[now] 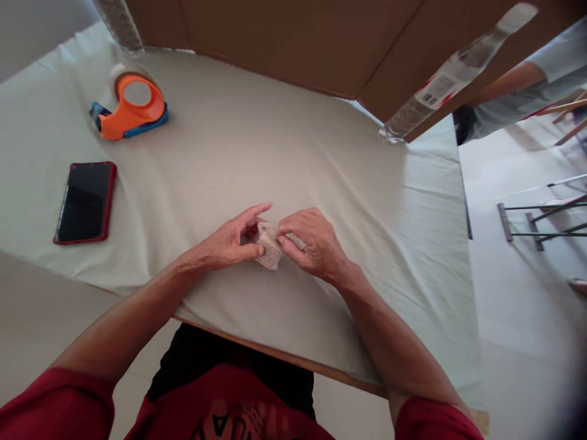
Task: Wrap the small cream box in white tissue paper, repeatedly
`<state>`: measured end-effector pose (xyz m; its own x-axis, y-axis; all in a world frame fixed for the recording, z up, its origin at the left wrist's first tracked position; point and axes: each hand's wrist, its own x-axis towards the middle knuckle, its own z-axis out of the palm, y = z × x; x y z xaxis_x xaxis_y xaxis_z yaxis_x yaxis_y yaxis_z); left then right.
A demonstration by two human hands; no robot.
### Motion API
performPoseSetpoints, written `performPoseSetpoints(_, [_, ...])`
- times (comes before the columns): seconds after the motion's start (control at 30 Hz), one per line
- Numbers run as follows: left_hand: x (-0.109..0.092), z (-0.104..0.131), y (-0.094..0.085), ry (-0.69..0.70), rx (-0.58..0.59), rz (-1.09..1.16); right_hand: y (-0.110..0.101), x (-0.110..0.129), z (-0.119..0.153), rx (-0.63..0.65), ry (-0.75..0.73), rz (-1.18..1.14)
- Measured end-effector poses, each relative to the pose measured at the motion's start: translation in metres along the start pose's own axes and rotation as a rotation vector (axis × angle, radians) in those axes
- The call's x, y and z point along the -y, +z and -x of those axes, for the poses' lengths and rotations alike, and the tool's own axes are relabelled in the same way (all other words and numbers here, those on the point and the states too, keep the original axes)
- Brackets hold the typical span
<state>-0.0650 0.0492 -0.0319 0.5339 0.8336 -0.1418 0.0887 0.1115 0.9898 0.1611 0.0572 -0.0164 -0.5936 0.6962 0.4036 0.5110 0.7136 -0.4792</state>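
Observation:
Just above the near part of the cloth-covered table, a small pale packet (269,252) with fine print on its face is between my hands. My left hand (241,238) grips its left side, thumb on the printed face, with the index finger stretched out above. The fingers of my right hand (312,244) are pinched together at the packet's upper right edge. What exactly lies between those fingertips is too small to make out. The packet's contents cannot be seen.
An orange and blue tape dispenser (132,107) and a red-cased phone (86,203) lie on the left. Brown cardboard panels (275,43) stand at the back, with a clear plastic bottle (435,91) against them. Beyond, another person's arm (509,82) shows.

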Motion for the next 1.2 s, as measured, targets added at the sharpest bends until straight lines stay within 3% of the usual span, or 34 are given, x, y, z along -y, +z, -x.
performPoseSetpoints(0.2, [-0.004, 0.001, 0.003, 0.029, -0.032, -0.030, 0.002, -0.003, -0.002, -0.177, 0.484, -0.383])
performPoseSetpoints(0.3, [-0.001, -0.001, 0.005, 0.079, -0.061, -0.049, 0.003, -0.009, -0.002, -0.238, 0.613, -0.559])
performPoseSetpoints(0.37, [0.002, -0.003, 0.005, 0.101, -0.086, -0.030, 0.003, -0.014, -0.001, -0.233, 0.634, -0.666])
performPoseSetpoints(0.47, [0.007, -0.007, 0.003, 0.116, -0.139, 0.004, 0.002, -0.020, 0.002, -0.129, 0.651, -0.783])
performPoseSetpoints(0.6, [0.018, -0.011, 0.001, 0.183, -0.165, -0.008, 0.006, -0.018, 0.001, -0.064, 0.665, -0.740])
performPoseSetpoints(0.77, [0.033, -0.014, 0.001, 0.286, -0.161, -0.045, 0.015, -0.016, -0.003, -0.231, 0.685, -0.695])
performPoseSetpoints(0.93, [0.029, -0.013, 0.002, 0.212, -0.136, 0.084, 0.018, -0.024, -0.008, -0.410, 0.759, -0.880])
performPoseSetpoints(1.1, [0.019, -0.013, 0.002, 0.143, -0.071, 0.227, 0.022, -0.039, -0.008, -0.425, 0.856, -1.048])
performPoseSetpoints(1.2, [0.016, -0.015, 0.002, 0.070, -0.035, 0.233, 0.020, -0.047, -0.006, -0.464, 0.861, -0.950])
